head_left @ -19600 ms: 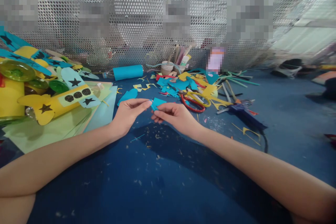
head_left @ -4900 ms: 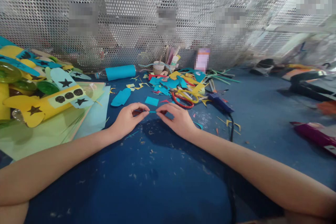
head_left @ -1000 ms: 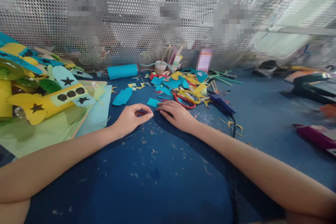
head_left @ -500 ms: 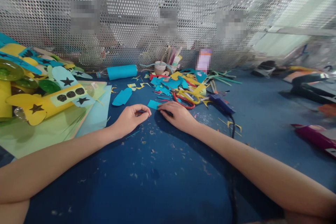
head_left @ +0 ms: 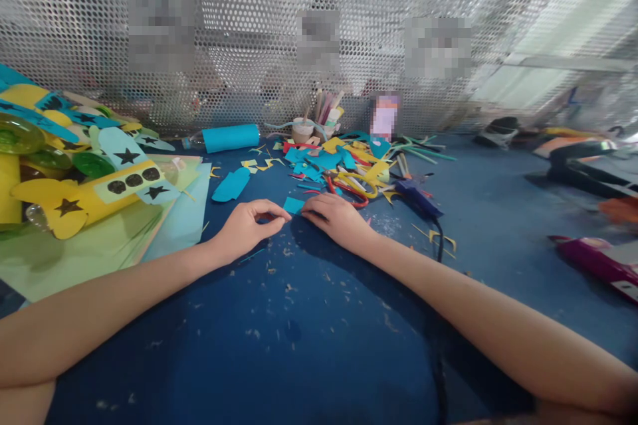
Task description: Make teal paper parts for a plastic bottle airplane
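A small blue paper piece [head_left: 293, 204] stands out from the fingertips of my right hand [head_left: 339, 220], which are closed on its right end. My left hand [head_left: 252, 229] is curled into a pinch, thumb against forefinger, at the paper's lower edge. Anything between those left fingertips is too small to make out. Just beyond my right hand lie scissors with red and yellow handles [head_left: 356, 189]. A rounded blue paper cutout [head_left: 232, 184] lies flat beyond my left hand.
Paper scraps [head_left: 319, 159] heap up behind the hands. At left, a yellow bottle plane [head_left: 94, 199] rests on coloured sheets [head_left: 174, 212]. A blue-wrapped bottle [head_left: 230, 137] lies farther back. A blue glue gun [head_left: 419, 196] trails its cord on the right, and a purple tool [head_left: 593, 259] lies beyond.
The blue paper piece has shifted slightly right and toward me between the hands. My left fingertips have moved a little to the right and closed tighter together.
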`<control>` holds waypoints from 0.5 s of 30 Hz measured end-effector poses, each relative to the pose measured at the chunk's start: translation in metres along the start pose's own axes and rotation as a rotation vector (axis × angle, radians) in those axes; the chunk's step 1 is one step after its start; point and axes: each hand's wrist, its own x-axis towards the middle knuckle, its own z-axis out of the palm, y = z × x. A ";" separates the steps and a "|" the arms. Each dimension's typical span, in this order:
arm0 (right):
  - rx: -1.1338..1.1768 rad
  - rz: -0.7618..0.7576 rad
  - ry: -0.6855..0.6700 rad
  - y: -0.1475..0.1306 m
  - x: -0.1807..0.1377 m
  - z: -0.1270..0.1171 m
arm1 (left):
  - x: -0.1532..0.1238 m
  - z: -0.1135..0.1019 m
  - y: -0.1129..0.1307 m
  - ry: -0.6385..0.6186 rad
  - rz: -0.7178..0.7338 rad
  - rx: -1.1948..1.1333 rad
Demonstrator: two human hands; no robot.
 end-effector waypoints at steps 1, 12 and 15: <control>0.008 0.007 0.003 0.000 0.000 0.000 | 0.000 0.000 -0.001 0.003 0.001 0.008; 0.049 0.014 0.026 0.003 0.001 0.002 | -0.001 0.000 0.004 0.028 -0.077 -0.030; 0.036 0.005 0.031 0.002 0.000 0.002 | -0.001 0.000 0.003 0.033 -0.087 -0.029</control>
